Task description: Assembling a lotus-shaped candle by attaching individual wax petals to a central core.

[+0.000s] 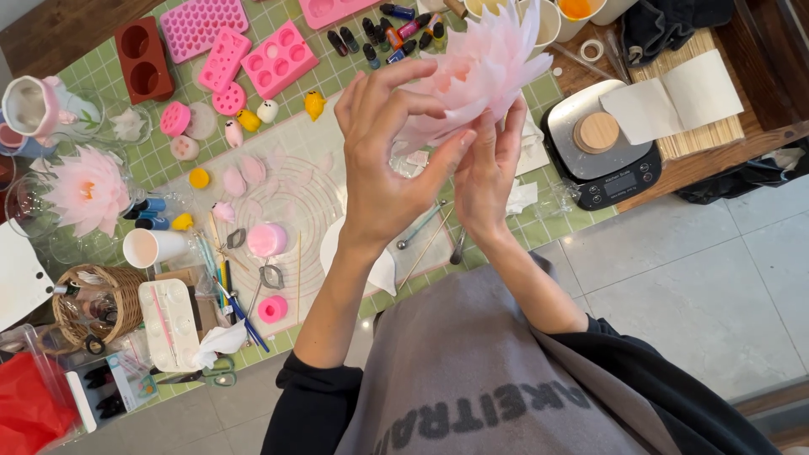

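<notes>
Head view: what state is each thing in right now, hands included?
Pink petal flower: held up off the table, gripped by both hands.
Left hand: fingers pinching the flower.
Right hand: fingers closed at the flower's base.
Finished pink flower: resting on the table, untouched.
White cup: lying on its side.

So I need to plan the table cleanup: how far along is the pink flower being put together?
One finished pink flower already sits at the table's left. A second pink flower is in hand: the left hand and right hand hold its base, many petals already attached. Loose petals remain on the mat, so some assembly seems left.
</notes>
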